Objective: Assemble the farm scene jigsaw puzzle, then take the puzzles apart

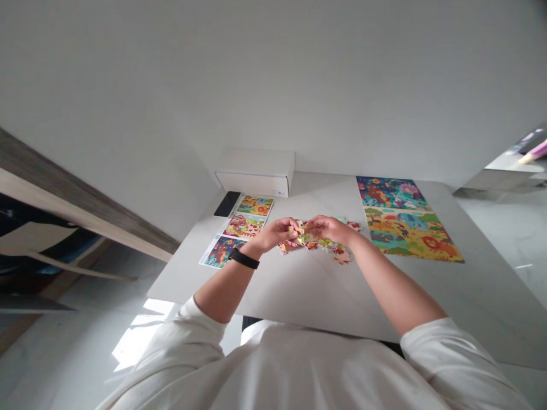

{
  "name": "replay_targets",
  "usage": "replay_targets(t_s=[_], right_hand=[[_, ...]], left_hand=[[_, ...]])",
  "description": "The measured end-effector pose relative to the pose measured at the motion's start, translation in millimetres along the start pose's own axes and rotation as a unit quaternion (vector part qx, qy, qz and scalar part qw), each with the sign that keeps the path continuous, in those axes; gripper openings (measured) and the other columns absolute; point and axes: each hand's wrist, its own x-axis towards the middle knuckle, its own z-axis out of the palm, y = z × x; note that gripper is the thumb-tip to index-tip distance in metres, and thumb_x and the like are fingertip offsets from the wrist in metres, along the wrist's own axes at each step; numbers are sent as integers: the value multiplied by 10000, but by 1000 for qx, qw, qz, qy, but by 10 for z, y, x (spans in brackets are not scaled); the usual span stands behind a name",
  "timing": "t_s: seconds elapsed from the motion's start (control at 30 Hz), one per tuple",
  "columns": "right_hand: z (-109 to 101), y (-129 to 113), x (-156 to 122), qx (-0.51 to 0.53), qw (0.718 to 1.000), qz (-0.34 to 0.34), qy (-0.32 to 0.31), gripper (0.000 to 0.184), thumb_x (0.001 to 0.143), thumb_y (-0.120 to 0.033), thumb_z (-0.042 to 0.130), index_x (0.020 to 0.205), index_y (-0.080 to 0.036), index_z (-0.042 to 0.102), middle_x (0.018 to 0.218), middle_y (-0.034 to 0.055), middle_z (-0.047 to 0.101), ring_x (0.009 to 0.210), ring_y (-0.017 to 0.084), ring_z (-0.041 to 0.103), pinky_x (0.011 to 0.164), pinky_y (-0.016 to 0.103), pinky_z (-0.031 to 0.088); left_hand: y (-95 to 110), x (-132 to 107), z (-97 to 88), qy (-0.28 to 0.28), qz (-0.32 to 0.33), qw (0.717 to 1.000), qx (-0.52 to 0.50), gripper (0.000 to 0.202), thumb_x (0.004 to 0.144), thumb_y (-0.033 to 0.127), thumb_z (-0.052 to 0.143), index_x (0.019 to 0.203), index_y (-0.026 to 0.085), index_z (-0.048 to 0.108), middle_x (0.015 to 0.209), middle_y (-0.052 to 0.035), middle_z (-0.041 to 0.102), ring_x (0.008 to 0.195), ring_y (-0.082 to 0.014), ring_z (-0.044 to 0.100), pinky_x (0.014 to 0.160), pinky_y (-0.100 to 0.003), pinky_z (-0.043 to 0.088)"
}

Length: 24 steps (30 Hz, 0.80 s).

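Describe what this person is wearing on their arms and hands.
The left hand and right hand are bare, with no gloves. The person wears a loose white top, its sleeves ending around the elbows, and a black wristband on the left wrist.

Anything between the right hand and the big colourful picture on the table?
Only loose puzzle pieces, lying on the tabletop just past the right hand. They stop short of the picture.

No text, label or number can be read anywhere
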Motion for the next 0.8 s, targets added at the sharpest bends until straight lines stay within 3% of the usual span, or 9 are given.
replay_targets(t_s=[0.13,0.2,0.27,0.33,0.43,0.5,0.57,0.67,0.8], right_hand=[[-131,164,-202,-127,987,51,79,194,944,-373,777,1043,-214,828,1212,103,745,1130,249,718,1071,393,543],[-222,254,-338,-221,964,94,116,166,930,-327,798,1051,-220,834,1201,122,744,1147,277,712,1107,424,527],[-313,328,-522,-291,934,131,161,186,956,-298,767,1111,-216,828,1202,144,739,1157,294,708,1112,435,525],[-378,378,-757,-324,916,150,184,218,997,-296,715,1177,-218,810,1212,150,737,1187,299,702,1116,435,524],[-379,411,-1154,-353,901,179,176,345,960,-348,778,1285,-230,769,1303,158,713,1265,336,677,1134,471,514],[-307,419,-1376,-368,896,194,154,434,918,-387,831,1322,-248,753,1344,157,696,1275,351,672,1120,477,523],[-191,425,-1499,-374,899,185,133,483,899,-406,855,1345,-254,744,1355,154,690,1250,346,683,1111,480,533],[15,429,-1466,-379,905,145,126,467,907,-363,844,1352,-255,750,1380,160,682,1271,342,666,1142,495,520],[203,422,-1243,-364,915,109,137,406,925,-233,782,1329,-265,762,1347,137,708,1266,322,664,1155,486,522]], left_hand=[[-52,229,171,18,3,1000,-6,543,794,561,928,1034,183,623,834,-22,735,700,-152,731,720,-305,608],[-122,450,298,44,15,998,35,490,824,541,899,1018,175,636,917,-41,754,823,-176,758,833,-345,628],[-198,667,431,49,13,989,137,393,911,509,812,1051,166,680,984,-72,768,939,-220,768,932,-410,626],[-261,806,528,65,25,951,302,332,959,440,760,1166,183,729,1150,-115,771,1108,-269,743,1061,-478,582],[-326,784,529,111,25,854,508,418,985,373,725,1380,239,702,1445,-153,674,1357,-323,630,1218,-540,461],[-370,633,440,140,-1,810,570,500,994,438,716,1456,258,659,1553,-173,599,1469,-370,536,1259,-591,399],[-425,444,330,158,-30,781,603,717,894,574,815,1510,264,619,1644,-201,506,1554,-458,415,1278,-689,321],[-514,253,248,120,-18,789,603,906,813,551,893,1594,264,535,1680,-199,459,1553,-454,428,1278,-660,364],[-576,261,327,59,62,826,558,798,885,347,825,1612,279,504,1667,-167,500,1582,-369,440,1290,-569,418]])
